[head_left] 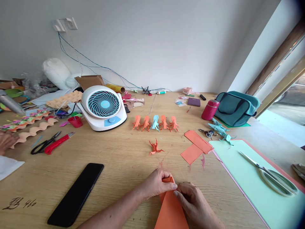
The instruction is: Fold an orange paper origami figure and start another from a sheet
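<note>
An orange sheet of paper (172, 211), folded to a narrow point at its far end, lies at the front edge of the view. My left hand (159, 183) pinches that point between thumb and fingers. Close beside it, my right hand (190, 196) is closed on the paper's right edge near the tip, its thumb almost touching the left thumb. Beyond the hands sits a small orange folded paper figure (155, 147). Farther back stands a row of several orange paper figures (163, 122) with a light blue one (155, 122) in the middle.
Orange paper pieces (198, 142) lie right of centre. White-handled scissors (274, 178) rest on pale green sheets (238, 165) at the right. A black phone (77, 192) lies front left, with a fan (103, 106) behind it. Another person's hand (7, 142) shows at the left edge.
</note>
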The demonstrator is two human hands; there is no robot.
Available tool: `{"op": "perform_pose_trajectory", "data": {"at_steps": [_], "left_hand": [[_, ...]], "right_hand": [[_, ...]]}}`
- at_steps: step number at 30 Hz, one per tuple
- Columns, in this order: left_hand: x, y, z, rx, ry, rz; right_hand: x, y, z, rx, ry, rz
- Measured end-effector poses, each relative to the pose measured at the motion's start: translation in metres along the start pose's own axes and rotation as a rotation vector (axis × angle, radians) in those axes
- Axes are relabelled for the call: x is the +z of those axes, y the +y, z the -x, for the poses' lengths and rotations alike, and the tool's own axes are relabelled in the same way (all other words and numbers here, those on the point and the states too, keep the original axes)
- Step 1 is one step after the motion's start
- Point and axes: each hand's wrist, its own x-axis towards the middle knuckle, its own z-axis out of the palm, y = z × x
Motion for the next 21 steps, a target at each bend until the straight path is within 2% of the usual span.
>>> {"op": "perform_pose_trajectory", "data": {"at_steps": [4,9,15,21], "left_hand": [[-0.004,0.000,-0.001,0.030,0.055,0.060],[-0.011,0.001,-0.004,-0.019,0.125,0.232],[-0.019,0.007,-0.004,-0.002,0.261,0.363],[-0.029,0.011,-0.004,0.004,0.297,0.383]], "right_hand": [[-0.003,0.001,0.001,0.023,-0.038,0.016],[-0.008,0.000,0.003,0.053,-0.088,0.023],[-0.020,-0.002,0.002,0.012,-0.187,0.001],[-0.031,0.002,0.002,-0.047,-0.291,-0.050]]}}
